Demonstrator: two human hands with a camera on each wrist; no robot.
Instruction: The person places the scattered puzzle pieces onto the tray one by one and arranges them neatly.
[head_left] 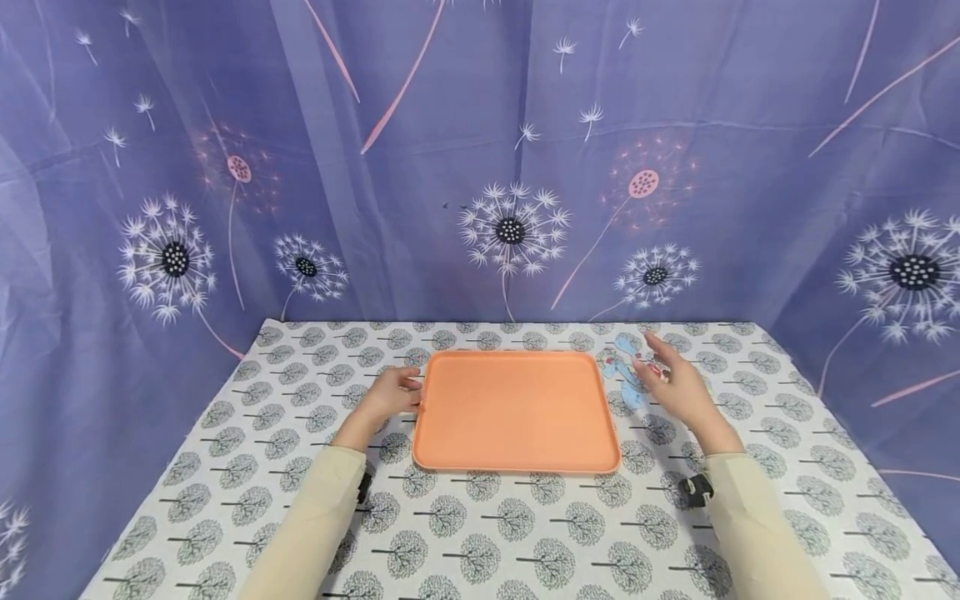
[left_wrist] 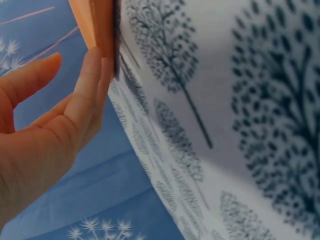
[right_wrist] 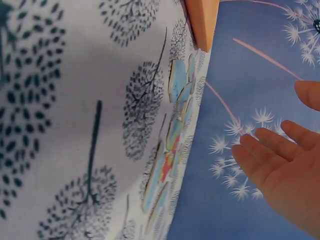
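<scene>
An orange rectangular tray (head_left: 517, 412) lies flat on the patterned cloth in the head view. My left hand (head_left: 392, 393) is at its left edge. In the left wrist view, the fingertips of the left hand (left_wrist: 60, 125) touch the tray's side (left_wrist: 103, 25), fingers fairly straight and thumb apart. Beyond the tray's right edge lie several flat light-blue pieces (head_left: 632, 395) with red and other printed colours, like puzzle pieces. My right hand (head_left: 681, 390) hovers over them, partly hiding them. The right wrist view shows the right hand (right_wrist: 285, 170) with fingers spread, holding nothing, apart from the pieces (right_wrist: 176, 82).
A white cloth (head_left: 480, 558) with grey tree prints covers the table. Behind and around it hangs a purple-blue curtain (head_left: 420, 250) with dandelion prints, meeting the table's back edge. A black wrist strap (head_left: 697, 491) shows at the right sleeve.
</scene>
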